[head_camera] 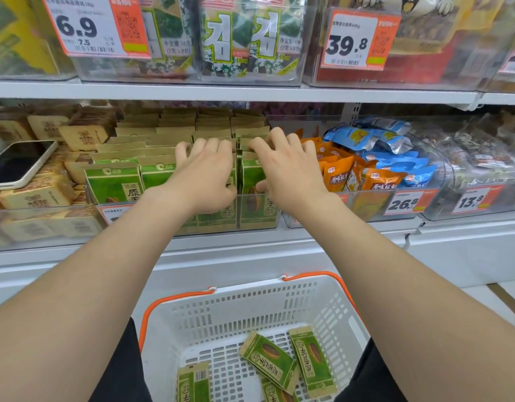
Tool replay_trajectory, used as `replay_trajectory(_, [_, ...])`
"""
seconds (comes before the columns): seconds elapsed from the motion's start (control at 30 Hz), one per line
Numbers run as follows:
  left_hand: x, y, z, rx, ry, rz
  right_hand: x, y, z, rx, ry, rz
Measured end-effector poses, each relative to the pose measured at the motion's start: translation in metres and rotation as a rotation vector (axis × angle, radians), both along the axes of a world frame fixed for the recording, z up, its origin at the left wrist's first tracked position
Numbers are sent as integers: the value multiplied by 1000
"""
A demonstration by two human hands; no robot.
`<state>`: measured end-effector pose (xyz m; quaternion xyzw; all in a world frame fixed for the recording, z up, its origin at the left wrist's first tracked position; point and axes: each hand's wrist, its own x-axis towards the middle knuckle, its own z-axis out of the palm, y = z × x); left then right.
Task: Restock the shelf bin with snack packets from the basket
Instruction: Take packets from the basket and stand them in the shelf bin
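Both the left hand and the right hand are clasped on upright green snack packets inside the clear shelf bin. Four loose packets are seen in the basket below.

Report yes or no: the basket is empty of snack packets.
No, several green packets lie on the bottom of the white basket.

Left hand and right hand grip green packets in the bin.
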<state>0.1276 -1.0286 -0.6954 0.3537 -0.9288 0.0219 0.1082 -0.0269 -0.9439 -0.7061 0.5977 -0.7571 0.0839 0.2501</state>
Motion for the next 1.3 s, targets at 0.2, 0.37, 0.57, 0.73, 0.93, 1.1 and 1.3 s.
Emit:
replay_trajectory(0.2, [3, 2, -4, -39, 70, -7, 11, 1, -8, -66, 68, 26])
replay_trajectory(0.37, [6, 19, -4, -111, 277, -101, 11, 28, -9, -178, 15, -35])
replay_trajectory(0.57, [6, 49, -9, -114, 358, -250, 23, 73, -14, 94, -290, 70])
replay_trajectory(0.73, [-7, 68, -64, 99, -289, -230, 33, 111, -55, 687, -297, 69])
replay_trajectory(0.93, [10, 81, -180, 451, -631, -99, 76, 144, -110, 905, 1, 202])
replay_trajectory(1.1, [49, 98, -266, 610, -789, -13, 114, 151, -164, 982, 245, 311])
replay_trajectory(1.3, [103, 112, -355, 727, -948, 59, 143, 143, -191, 1036, 278, 471])
